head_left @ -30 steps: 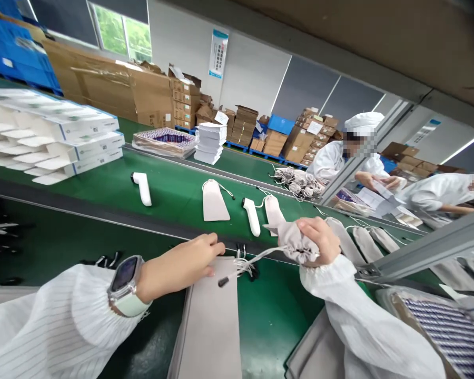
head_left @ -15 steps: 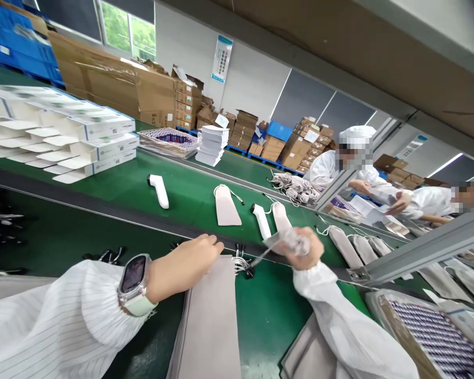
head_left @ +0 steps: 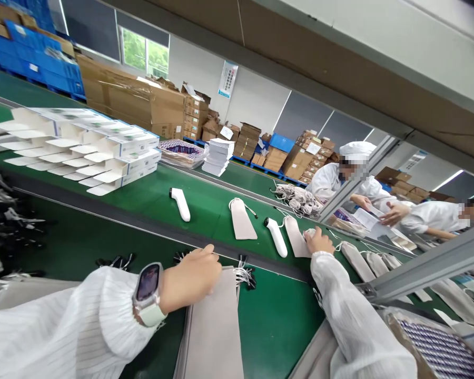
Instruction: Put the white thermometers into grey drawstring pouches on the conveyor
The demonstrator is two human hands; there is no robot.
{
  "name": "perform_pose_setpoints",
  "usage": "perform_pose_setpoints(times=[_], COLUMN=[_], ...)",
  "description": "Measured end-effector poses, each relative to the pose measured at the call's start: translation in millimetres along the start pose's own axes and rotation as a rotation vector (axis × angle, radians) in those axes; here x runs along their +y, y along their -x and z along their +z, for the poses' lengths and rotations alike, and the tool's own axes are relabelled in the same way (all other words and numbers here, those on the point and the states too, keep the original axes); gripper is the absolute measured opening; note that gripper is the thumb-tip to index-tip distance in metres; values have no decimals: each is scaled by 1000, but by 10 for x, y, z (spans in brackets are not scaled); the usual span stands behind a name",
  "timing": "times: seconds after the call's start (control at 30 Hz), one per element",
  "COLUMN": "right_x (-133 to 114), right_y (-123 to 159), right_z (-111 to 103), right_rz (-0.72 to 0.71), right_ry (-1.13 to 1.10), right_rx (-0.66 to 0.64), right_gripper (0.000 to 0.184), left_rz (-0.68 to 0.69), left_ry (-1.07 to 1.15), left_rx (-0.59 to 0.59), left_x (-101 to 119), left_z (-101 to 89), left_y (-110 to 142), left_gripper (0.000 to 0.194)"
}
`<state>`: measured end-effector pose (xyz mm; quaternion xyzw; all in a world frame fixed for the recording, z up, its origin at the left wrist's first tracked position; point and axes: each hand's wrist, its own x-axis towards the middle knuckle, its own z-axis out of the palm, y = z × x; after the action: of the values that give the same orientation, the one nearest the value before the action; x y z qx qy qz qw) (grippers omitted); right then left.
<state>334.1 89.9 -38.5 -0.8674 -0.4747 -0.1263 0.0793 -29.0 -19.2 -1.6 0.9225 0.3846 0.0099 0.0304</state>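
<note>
While the left hand [head_left: 189,273] lies flat, fingers together, on the top edge of a stack of flat grey fabric drawstring pouches [head_left: 213,326] at 6 o'clock on the near green bench [head_left: 272,326], the right hand [head_left: 319,243] is stretched out to about 2 o'clock, onto the green conveyor belt [head_left: 205,202]. Right hand is curled over something pale at its far side; it looks like the bunched neck of a filled grey pouch [head_left: 308,232], but whether the fingers are clamped on it or only resting, I cannot tell. Just at 9 o'clock of that hand: an empty-looking grey pouch [head_left: 295,237] lying flat, touching or nearly touching a white handheld thermometer gun [head_left: 275,237]. Further along at 10 o'clock: another flat grey pouch with cord [head_left: 243,219], then a second white thermometer gun [head_left: 180,203], well apart.

Loose white cord ends with black stoppers [head_left: 243,273] fan out at the stack's 1 o'clock corner.

Handling note (judgement): soft cloth slumps, so a grip at the gathered neck gives best control; set it clear of the neighbouring pouch and gun so cords do not snag. Left palm pinning the stack keeps the top pouch from sliding.

Surroundings: stacked white cartons with blue trim [head_left: 114,152] at 10 o'clock; two people in white coats [head_left: 339,181] at 2 o'clock; a smartwatch [head_left: 147,295] on the left wrist.
</note>
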Motion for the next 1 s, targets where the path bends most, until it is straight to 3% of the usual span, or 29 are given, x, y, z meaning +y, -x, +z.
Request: perform_pose_setpoints(times=[0.1, 0.17, 0.27, 0.37, 0.43, 0.5, 0.57, 0.63, 0.7, 0.8, 1.0], right_x=[-315, -523, -689, -702, -704, -745, -825, -917, -991, -1047, -1042], right_y=[176, 250, 281, 279, 323, 441, 626, 830, 999, 1116, 1057], right_z=[16, 55, 151, 126, -30, -280, -553, -771, -888, -885, -793], right_rz=[-228, -315, -287, -246, -192, -161, -187, -245, -290, -292, -245], right_ry=[-124, -204, -259, -428, -781, -1267, -1671, -1902, -2007, -2051, -2129], right_rx=[60, -42, -204, -217, -256, -390, -566, -687, -789, -904, -826], right_gripper=[45, 45, 53, 57, 61, 70, 80, 80, 69, 53, 48], left_rz=[38, 70, 49, -32, -26, 12, 54, 78, 88, 73, 16], left_ry=[159, 342, 592, 709, 757, 778, 779, 793, 810, 802, 824], left_rx=[-48, -38, -23, -21, -52, -64, -19, 46, 91, 145, 232], left_x=[-22, -4, 34, 27, 6, -5, 0, 19, 38, 46, 13], left_z=[-83, -148, -192, -179, -170, -168, -169, -167, -161, -148, -129], left_y=[-5, -29, -77, -103, -109, -116, -129, -144, -155, -163, -170], left_gripper=[12, 15, 20, 24, 26, 27, 25, 23, 24, 24, 23])
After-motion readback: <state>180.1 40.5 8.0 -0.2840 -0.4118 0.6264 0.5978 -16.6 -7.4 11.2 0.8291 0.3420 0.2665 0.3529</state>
